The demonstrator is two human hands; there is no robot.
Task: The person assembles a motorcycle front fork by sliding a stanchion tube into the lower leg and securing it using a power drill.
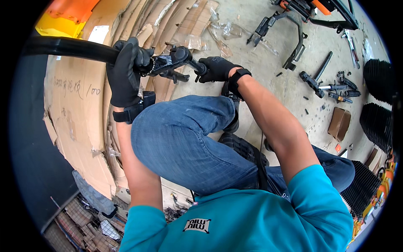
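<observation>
A long black tube [71, 47] comes in from the left and ends in a jointed black metal fitting [178, 58]. My left hand [124, 77], in a black glove, is wrapped round the tube just behind the fitting. On the fitting's far side, a short black rod [196, 65] slants down to the right. My gloved right hand [216, 69] is closed on the end of that rod, where a small pin sticks out. Its fingertips are partly hidden. A stubby black arm [176, 76] juts out below the fitting.
Flattened cardboard [79, 101] is stacked at the left. On the concrete floor at the right lie a black frame part [300, 38], shock absorbers [348, 87], wrenches [350, 46] and a small open carton [339, 124]. Black ribbed stacks [375, 126] stand along the right edge.
</observation>
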